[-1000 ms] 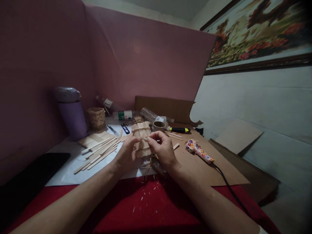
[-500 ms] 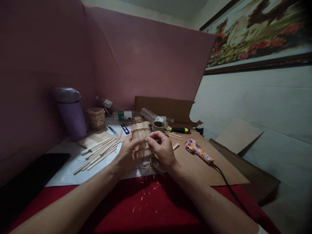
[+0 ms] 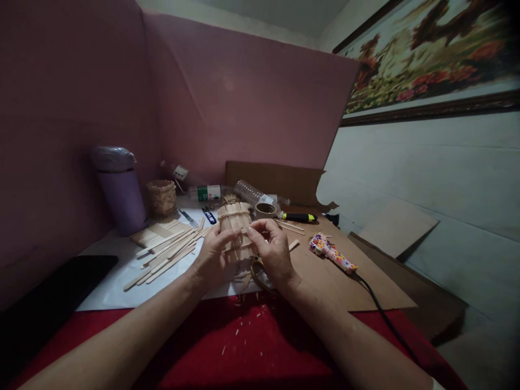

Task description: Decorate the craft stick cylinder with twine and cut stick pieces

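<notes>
Grip, left hand [image 3: 210, 253]: grasping stick cup [image 3: 234, 218] from its left. Grip, right hand [image 3: 271, 246]: thumb and finger bunched at cup's near right; contents, cannot tell. Cup: between hands, long axis roughly upright, left hand nearer.

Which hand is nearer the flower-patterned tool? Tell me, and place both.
Right. The right hand is left of the flower-patterned tool, apart from it; the left hand is farther left, at the left side of the stick-covered cup.
</notes>
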Tool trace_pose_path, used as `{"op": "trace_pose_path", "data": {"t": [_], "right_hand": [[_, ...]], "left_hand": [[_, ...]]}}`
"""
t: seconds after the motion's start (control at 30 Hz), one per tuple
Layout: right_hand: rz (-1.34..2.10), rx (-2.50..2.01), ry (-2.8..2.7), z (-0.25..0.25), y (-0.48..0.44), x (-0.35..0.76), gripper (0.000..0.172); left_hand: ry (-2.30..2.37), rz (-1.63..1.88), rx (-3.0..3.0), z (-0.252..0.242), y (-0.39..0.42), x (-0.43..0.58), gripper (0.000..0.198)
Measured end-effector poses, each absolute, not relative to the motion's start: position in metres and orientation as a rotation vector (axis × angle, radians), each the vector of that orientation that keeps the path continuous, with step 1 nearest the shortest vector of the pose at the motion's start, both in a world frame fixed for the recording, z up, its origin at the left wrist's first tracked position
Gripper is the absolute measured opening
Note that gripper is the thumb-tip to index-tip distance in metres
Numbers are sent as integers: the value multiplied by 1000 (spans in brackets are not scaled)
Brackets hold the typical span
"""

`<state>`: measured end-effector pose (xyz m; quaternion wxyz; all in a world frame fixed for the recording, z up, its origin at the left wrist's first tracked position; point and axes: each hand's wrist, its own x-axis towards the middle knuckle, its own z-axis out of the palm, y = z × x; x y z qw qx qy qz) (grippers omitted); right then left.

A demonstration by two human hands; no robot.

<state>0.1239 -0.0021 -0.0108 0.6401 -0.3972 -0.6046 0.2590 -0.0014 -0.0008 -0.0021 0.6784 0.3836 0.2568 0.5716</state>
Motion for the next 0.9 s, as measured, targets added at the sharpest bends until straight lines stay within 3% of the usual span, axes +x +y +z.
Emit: {"op": "trace_pose_path", "data": {"t": [0.27, 0.9], "right_hand": [[485, -936, -1442, -9, -2, 125, 13], [681, -871, -1318, -10, 9, 132, 20]], "left_hand": [[587, 1293, 894, -6, 1, -2, 44], [602, 1208, 923, -3, -1, -2, 41]]}}
